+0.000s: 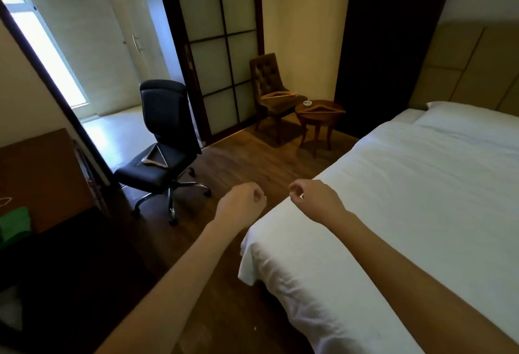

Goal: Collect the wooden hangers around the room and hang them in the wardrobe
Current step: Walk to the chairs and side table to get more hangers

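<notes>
Standing: at the foot corner of the bed, my two bare arms stretched out ahead of me.
Far left: a brown tabletop with something green at its near edge.
Office chair: black, on castors — one wooden hanger lies flat on its seat.
My left hand: loosely curled over the wooden floor, fingers bent in, grasping nothing.
Armchair: tufted, brown, against the wall — a second hanger rests across its seat.
My right hand: loosely curled above the bed's corner, thumb and forefinger near each other, also empty.
Round side table: just beside the armchair, carrying a third hanger and a small white dish.
Bed: white sheets, filling the right side.
</notes>
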